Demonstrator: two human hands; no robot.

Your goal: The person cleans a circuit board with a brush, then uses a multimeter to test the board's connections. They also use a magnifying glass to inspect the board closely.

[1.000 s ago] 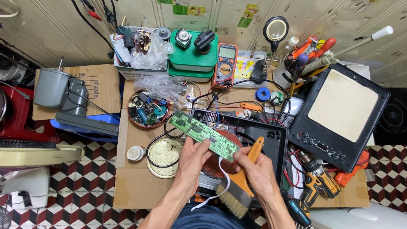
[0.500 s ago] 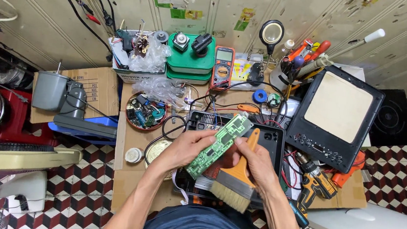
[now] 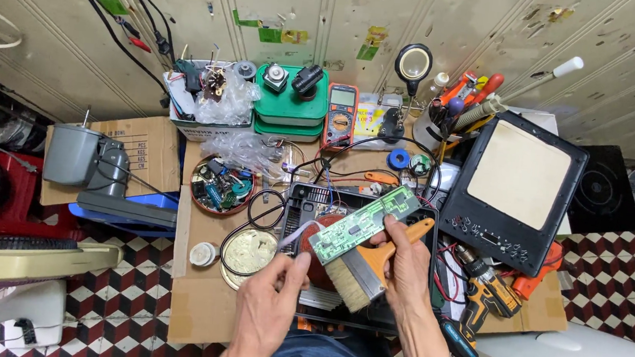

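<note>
My right hand [image 3: 405,274] grips a flat brush [image 3: 358,278] with an orange handle and pale bristles. Its thumb and fingers also press on a long green circuit board [image 3: 359,224], which is held tilted above a black open casing [image 3: 302,200]. My left hand [image 3: 269,312] is lower left of the board. Its fingers are loosely apart and its fingertips sit just below the board's lower end; I cannot tell if they touch it. A white wire trails from that end.
Behind the casing lie an orange multimeter [image 3: 340,115], a green box [image 3: 289,107], a magnifier [image 3: 413,60] and a tool cup. A black panel with a beige screen [image 3: 516,181] and a yellow drill [image 3: 487,293] lie right. A parts bowl [image 3: 221,185] and round tin [image 3: 248,249] sit left.
The board swung from lying left-to-right to tilted, upper end to the right. My left hand slid down off the board; my right hand now has brush and board together.
</note>
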